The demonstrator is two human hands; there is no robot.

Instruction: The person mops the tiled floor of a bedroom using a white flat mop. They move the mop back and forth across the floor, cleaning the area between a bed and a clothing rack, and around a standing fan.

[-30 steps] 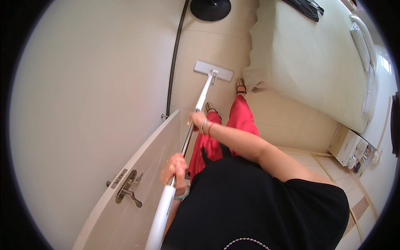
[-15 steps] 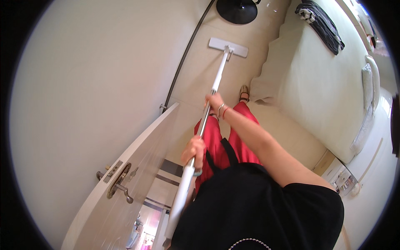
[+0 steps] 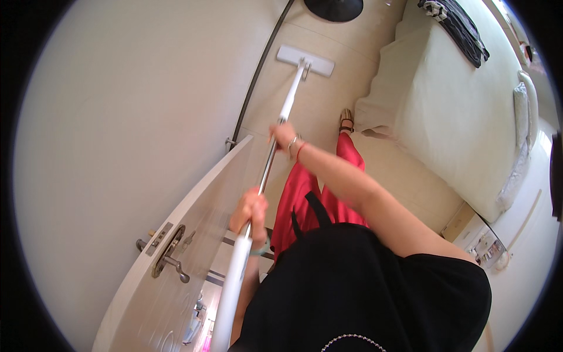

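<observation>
The mop [image 3: 275, 141] was out in front, its flat white head [image 3: 305, 60] pressed down on the pale floor [image 3: 328, 111] close to the wall [image 3: 117, 117], just short of a dark round lamp base [image 3: 333, 8]. The pole ran back in one long slant from the head to the person's chest, steep enough, by the look of it, to keep the pad flat while reaching well ahead.

The right hand [image 3: 284, 136] sat further down the pole, fingers wrapped round the metal part, bracelets at the wrist, arm stretched out; that looked like the steering hand. The left hand [image 3: 251, 212] was closed round the pole higher up, where the thick white grip began, a green band at its wrist; it seemed to anchor the top end. Both held tight, no open fingers anywhere.

To the person's left, a white door [image 3: 193, 234] stood ajar with its metal handle [image 3: 170, 264] sticking out, the pole passing just beside its edge. A dark cable [image 3: 258, 76] ran along the foot of the wall. To the right lay a bed [image 3: 463, 117] under a pale cover, dark clothing [image 3: 454, 26] dumped at its far end. A sandalled foot [image 3: 346, 120] was planted beside the bed, red trousers [image 3: 311, 193] below a black top [image 3: 358, 287].
</observation>
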